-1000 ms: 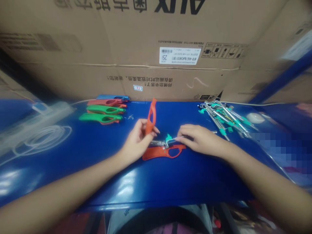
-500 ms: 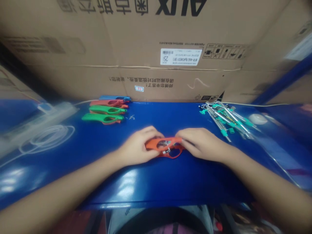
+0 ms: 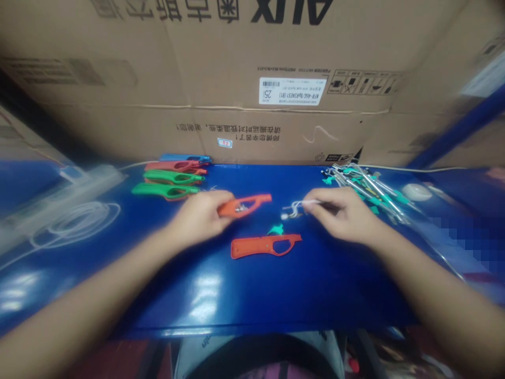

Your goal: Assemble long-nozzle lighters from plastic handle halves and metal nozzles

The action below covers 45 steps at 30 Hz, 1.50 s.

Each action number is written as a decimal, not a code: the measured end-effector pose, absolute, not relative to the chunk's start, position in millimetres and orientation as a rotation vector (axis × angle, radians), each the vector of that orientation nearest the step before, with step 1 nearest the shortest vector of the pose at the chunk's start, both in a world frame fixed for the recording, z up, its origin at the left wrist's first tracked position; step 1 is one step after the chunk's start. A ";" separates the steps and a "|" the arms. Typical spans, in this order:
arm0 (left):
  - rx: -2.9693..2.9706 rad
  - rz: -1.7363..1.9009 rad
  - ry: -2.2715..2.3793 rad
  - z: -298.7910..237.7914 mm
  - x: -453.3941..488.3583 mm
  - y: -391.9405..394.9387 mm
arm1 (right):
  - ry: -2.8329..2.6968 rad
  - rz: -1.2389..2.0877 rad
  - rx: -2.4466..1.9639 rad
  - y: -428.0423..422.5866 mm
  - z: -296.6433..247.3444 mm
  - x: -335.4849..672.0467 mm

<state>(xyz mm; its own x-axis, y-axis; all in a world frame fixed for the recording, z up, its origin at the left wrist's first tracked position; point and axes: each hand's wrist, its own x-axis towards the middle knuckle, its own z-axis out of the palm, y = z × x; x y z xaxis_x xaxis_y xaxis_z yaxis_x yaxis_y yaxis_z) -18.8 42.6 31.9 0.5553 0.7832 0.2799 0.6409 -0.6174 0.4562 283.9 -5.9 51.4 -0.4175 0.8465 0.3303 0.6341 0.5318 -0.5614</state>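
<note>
While the left hand (image 3: 203,217) grips the upper orange shell (image 3: 241,202) by its solid end, its looped end points toward the right hand (image 3: 343,211). Small metallic parts are visible at this shell, above the table (image 3: 284,300). The right hand pinches a wired part (image 3: 294,208) between thumb and fingers; its white leads project toward the shell. The lower orange shell (image 3: 252,247) lies flat between and nearer the wearer than both hands. A green piece (image 3: 278,229) sits just beyond it. Metal tubes (image 3: 361,187) lie piled beyond the right hand.
</note>
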 end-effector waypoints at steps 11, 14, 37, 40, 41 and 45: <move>1.659 0.745 1.020 23.8 15.1 4.8 | -2.145 0.772 -1.259 -21.3 42.0 251.4; 1.420 0.701 0.938 22.2 25.1 -7.4 | -2.228 0.678 -1.340 -28.1 40.3 241.9; 2.249 0.532 0.983 14.8 5.9 3.2 | -2.585 0.463 -1.443 -10.3 21.0 250.6; 2.313 0.408 1.007 15.1 5.9 1.3 | -2.647 0.398 -1.414 -8.0 16.9 253.1; 2.319 0.388 1.025 15.9 6.2 0.1 | -2.661 0.362 -1.412 -7.5 15.7 253.3; 2.347 0.339 1.096 20.2 5.8 -2.3 | -2.704 0.310 -1.441 -4.3 14.2 253.2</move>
